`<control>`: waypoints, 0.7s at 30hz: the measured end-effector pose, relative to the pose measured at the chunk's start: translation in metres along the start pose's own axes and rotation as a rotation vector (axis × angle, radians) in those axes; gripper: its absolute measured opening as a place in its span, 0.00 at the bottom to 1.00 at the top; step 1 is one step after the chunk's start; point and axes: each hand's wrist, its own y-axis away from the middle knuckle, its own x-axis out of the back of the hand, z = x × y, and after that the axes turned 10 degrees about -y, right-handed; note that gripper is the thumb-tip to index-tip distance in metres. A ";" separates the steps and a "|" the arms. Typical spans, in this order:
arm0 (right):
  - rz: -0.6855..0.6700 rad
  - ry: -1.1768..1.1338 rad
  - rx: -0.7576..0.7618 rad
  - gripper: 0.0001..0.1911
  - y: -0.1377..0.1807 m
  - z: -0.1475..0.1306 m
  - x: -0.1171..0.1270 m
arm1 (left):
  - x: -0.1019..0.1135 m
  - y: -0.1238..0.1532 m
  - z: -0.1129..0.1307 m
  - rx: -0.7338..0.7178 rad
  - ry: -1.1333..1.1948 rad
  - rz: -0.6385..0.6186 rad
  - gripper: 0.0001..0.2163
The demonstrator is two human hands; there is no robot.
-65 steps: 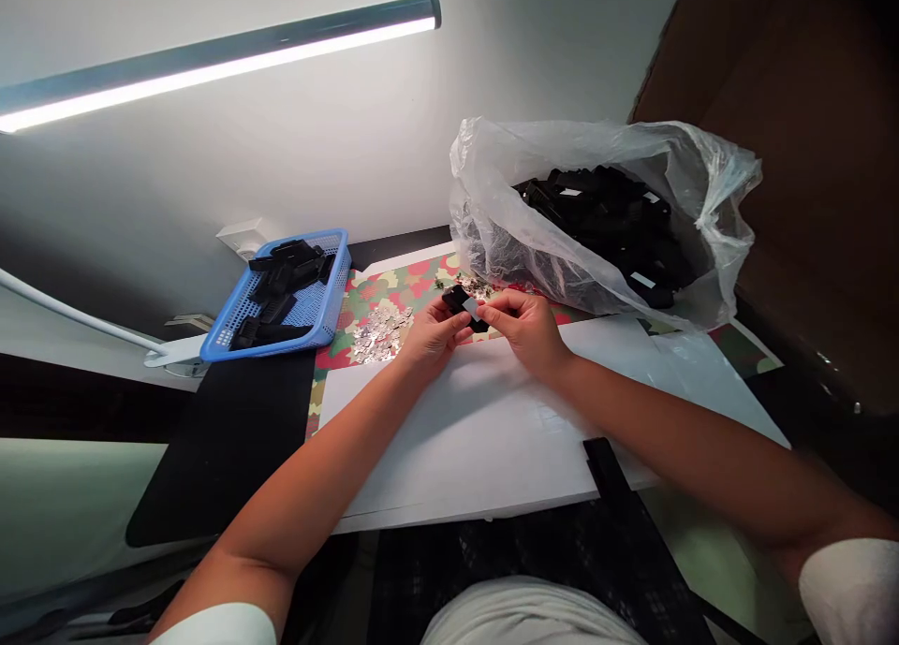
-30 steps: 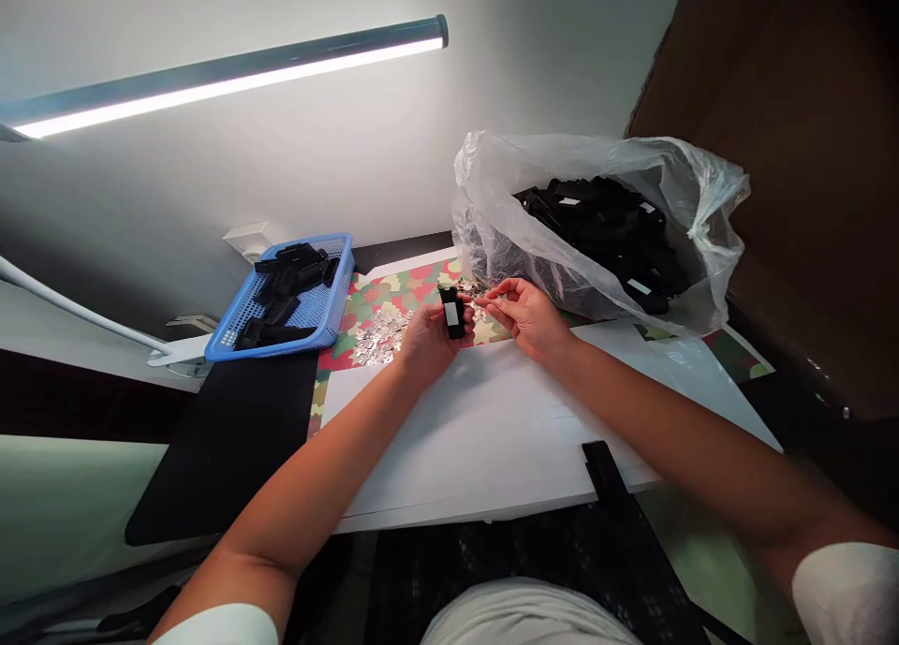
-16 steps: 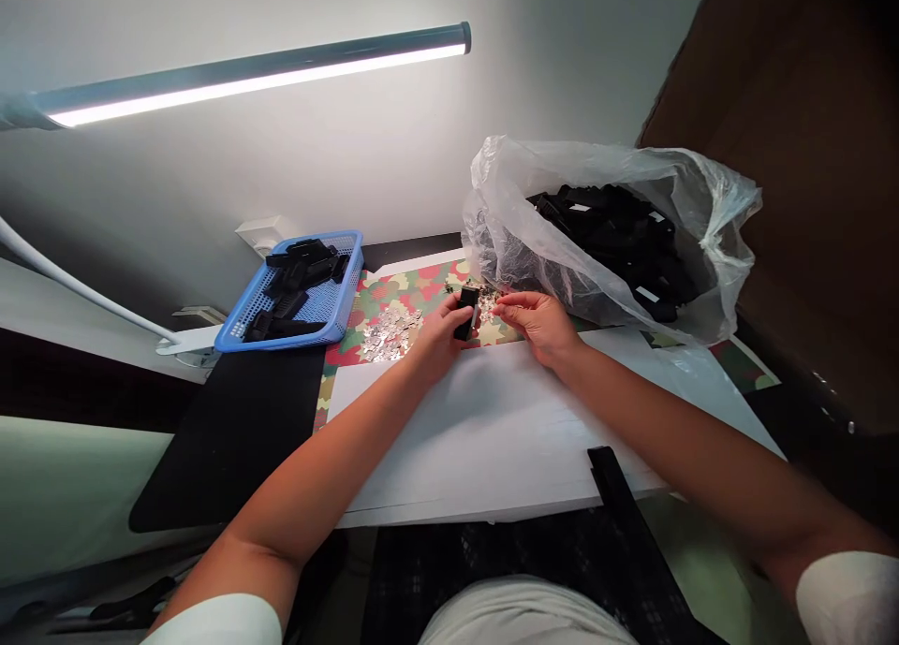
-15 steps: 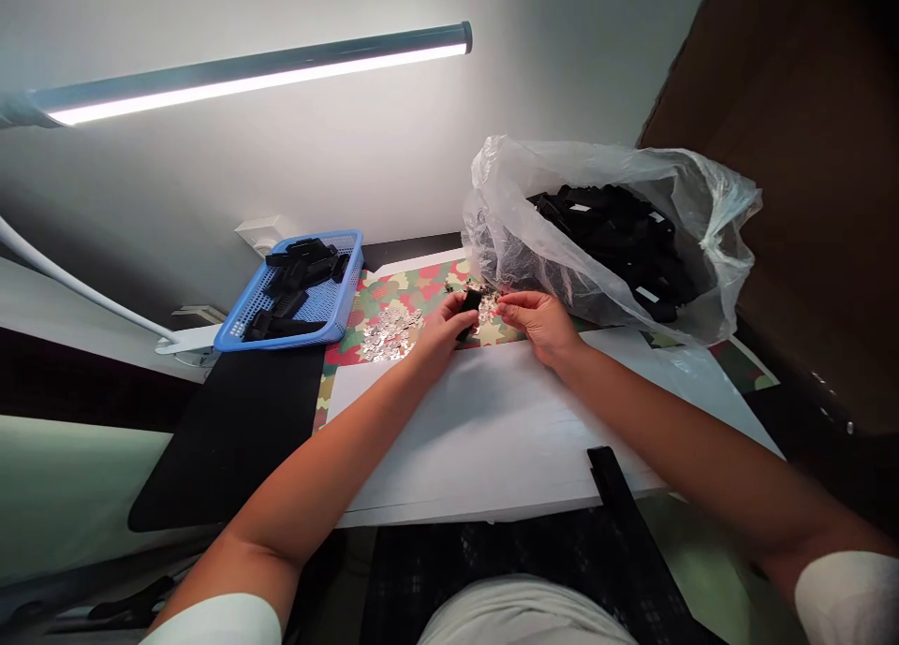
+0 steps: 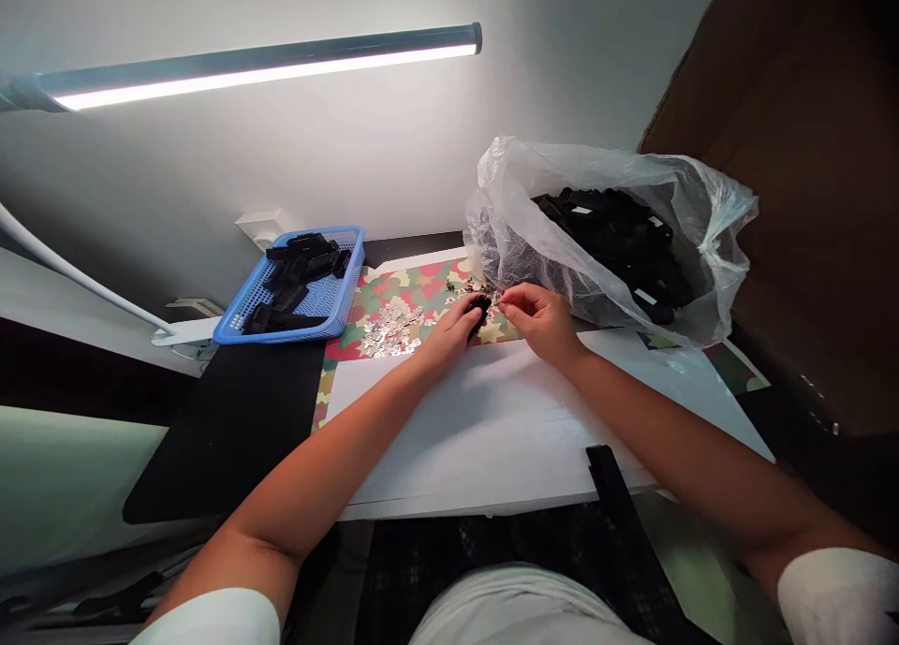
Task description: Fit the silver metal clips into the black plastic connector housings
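Note:
My left hand [image 5: 455,331] is closed around a small black plastic part [image 5: 479,315], holding it over the patterned sheet. Just to its right, my right hand [image 5: 539,319] is pinched, its fingertips close to the part; what they hold is too small to make out. Behind the hands lies a scatter of small metal pieces [image 5: 469,287], partly hidden by the fingers. To the left of my left hand, flat silvery metal pieces [image 5: 393,329] are heaped on the patterned sheet [image 5: 414,285].
A blue basket [image 5: 338,299] with several black parts stands at the left. At the right, a clear plastic bag [image 5: 512,224] holds many black parts [image 5: 625,242]. White board [image 5: 449,448] covers the table front, a black bar [image 5: 614,486] crossing its edge. A lamp [image 5: 267,65] hangs above.
My left hand has turned the black part and moved it slightly right, nearer my right fingertips. My right hand stays pinched, its fingers now curled more toward the part.

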 end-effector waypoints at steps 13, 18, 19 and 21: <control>-0.143 0.253 0.308 0.08 0.006 -0.011 0.000 | 0.008 -0.004 0.005 0.133 0.511 -0.060 0.26; -0.163 0.340 0.461 0.10 0.010 -0.009 -0.003 | 0.005 -0.006 0.001 0.108 0.515 -0.031 0.27; -0.158 0.341 0.480 0.10 0.010 -0.008 -0.004 | 0.004 -0.006 0.001 0.104 0.508 -0.030 0.27; -0.158 0.335 0.507 0.09 0.010 -0.006 -0.004 | 0.002 -0.005 0.002 0.102 0.493 -0.026 0.27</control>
